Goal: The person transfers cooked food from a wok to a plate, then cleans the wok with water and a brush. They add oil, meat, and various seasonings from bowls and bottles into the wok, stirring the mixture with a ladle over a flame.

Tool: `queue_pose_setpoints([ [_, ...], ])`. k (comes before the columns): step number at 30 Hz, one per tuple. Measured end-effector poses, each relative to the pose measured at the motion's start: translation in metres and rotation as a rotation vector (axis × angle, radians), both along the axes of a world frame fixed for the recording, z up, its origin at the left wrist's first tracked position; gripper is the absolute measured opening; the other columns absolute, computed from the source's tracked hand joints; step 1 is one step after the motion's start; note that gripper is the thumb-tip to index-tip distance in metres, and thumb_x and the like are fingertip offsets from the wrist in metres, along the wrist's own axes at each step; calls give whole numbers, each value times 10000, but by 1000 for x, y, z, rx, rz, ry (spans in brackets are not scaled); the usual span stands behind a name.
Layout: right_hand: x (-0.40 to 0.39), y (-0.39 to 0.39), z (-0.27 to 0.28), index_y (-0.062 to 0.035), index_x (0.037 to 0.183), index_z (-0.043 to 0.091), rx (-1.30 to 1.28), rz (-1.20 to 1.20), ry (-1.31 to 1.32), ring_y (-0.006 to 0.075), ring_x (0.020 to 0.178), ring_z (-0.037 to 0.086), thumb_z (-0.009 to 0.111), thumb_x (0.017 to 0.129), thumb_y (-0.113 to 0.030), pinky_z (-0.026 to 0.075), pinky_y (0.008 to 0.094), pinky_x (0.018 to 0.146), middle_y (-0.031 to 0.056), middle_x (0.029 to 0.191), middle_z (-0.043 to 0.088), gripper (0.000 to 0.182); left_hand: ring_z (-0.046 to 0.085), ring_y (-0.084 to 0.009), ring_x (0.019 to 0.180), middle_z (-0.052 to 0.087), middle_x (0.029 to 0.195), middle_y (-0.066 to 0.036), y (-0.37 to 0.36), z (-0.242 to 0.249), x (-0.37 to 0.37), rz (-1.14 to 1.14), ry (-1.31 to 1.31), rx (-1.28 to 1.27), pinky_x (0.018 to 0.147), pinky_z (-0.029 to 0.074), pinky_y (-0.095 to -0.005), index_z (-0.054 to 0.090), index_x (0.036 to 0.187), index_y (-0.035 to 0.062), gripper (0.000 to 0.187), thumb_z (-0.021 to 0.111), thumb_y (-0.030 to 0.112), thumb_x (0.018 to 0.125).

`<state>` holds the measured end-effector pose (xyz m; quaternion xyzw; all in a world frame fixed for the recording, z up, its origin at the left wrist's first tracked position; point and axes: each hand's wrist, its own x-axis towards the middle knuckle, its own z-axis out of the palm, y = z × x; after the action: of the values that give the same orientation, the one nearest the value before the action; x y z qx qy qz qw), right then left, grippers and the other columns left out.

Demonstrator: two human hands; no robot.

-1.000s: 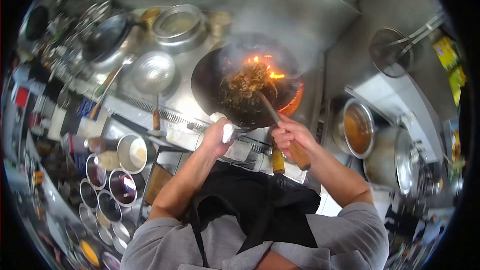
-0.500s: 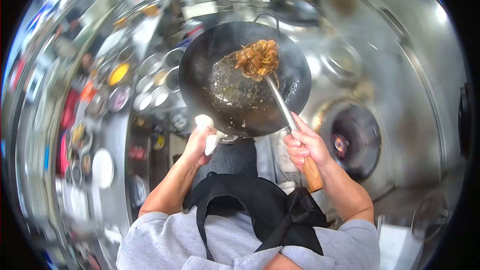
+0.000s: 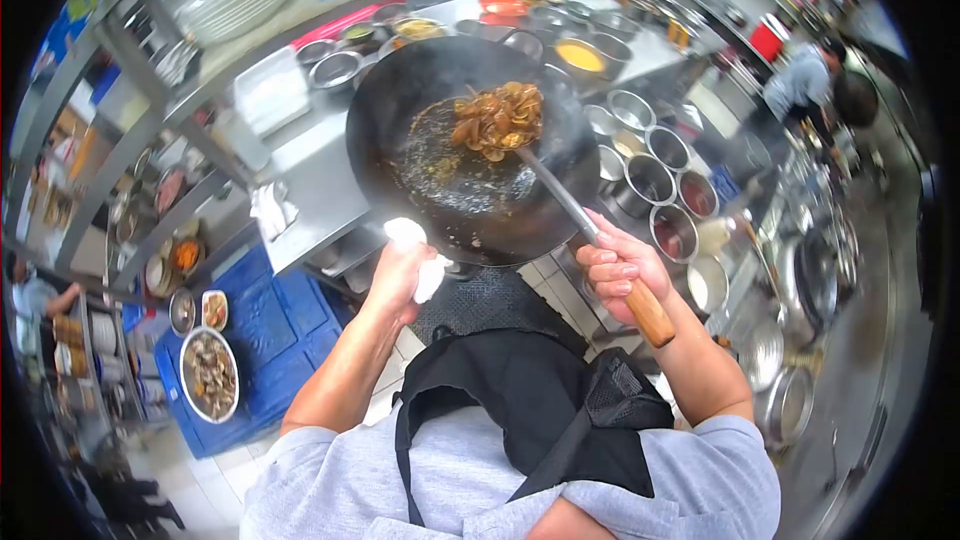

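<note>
The left hand (image 3: 402,275) is gripping the near edge of a large black wok (image 3: 470,155) through a folded white cloth (image 3: 418,252), its fingers clamped tight around the padded handle. The wok is being held up in the air, out over the metal bench (image 3: 310,190) and the floor, tilted a little toward the person. The right hand (image 3: 620,270) is wrapping its fingers shut around the wooden grip of a long ladle (image 3: 575,215), whose steel shaft is running up and to the left into the wok. The bowl of the ladle is sitting under a heap of brown fried food (image 3: 497,120) at the far side of the wok, and the heap is piling on and around it. Oily residue is shining on the dark inner wall below the heap, and thin steam is rising there.

Round steel bowls (image 3: 650,175) are standing in rows to the right of the wok, some holding sauces or powders. Stacked white plates (image 3: 240,0) are resting on a shelf at the upper left. A blue crate (image 3: 270,330) is sitting on the floor at the left, beside a plate of shellfish (image 3: 209,375). Another person (image 3: 800,85) is standing far off at the upper right.
</note>
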<state>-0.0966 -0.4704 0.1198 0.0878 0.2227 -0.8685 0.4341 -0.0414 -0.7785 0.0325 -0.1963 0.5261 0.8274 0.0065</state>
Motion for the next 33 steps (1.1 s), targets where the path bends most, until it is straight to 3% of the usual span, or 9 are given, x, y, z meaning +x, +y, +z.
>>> queue_pose_setpoints([
  [7,-74,-111,-30,-173,1365,466,-48,308,-88,12,522,427,413,1055,-114,420,193,464,26,815,445,320,559,-140,593,557,758,-23,-93,-18,24,377,-22,61,482,428,-300,538,973,56,161,564,40,814],
  [16,-138,-161,-37,-210,1435,413,44,439,18,14,529,430,405,1059,-118,403,185,457,12,802,429,387,532,-130,483,551,681,-18,-145,-57,29,661,-86,-24,367,387,-290,532,933,80,43,534,87,890],
  [20,-172,-165,-55,-233,1470,367,121,449,66,9,522,428,403,1056,-108,390,179,443,5,788,426,434,517,-121,458,538,663,-3,-144,-74,35,781,-87,11,351,378,-290,525,906,88,38,551,84,879],
  [23,-205,-159,-80,-253,1534,266,272,459,166,20,511,421,419,1036,-84,385,192,443,9,776,445,548,510,-119,443,537,661,0,-131,-72,31,884,-98,-10,341,368,-279,523,909,91,52,561,92,873],
  [26,-241,-147,-119,-260,1598,75,522,551,406,61,499,404,454,991,-47,390,225,456,11,731,447,747,500,-116,431,530,656,5,-121,-66,31,899,-113,60,342,370,-277,510,911,99,76,572,107,867],
  [30,-269,-123,-146,-251,1601,60,565,635,517,72,488,404,456,985,-38,405,240,446,5,700,427,763,476,-120,419,516,632,8,-90,-55,24,963,-164,141,345,347,-283,503,904,108,83,576,112,866],
  [33,-278,-113,-155,-302,1599,96,727,672,712,70,493,380,463,981,-40,403,251,443,-9,688,410,766,459,-125,418,514,627,6,-71,-52,14,1004,-189,148,351,318,-278,509,910,109,81,577,123,869],
])
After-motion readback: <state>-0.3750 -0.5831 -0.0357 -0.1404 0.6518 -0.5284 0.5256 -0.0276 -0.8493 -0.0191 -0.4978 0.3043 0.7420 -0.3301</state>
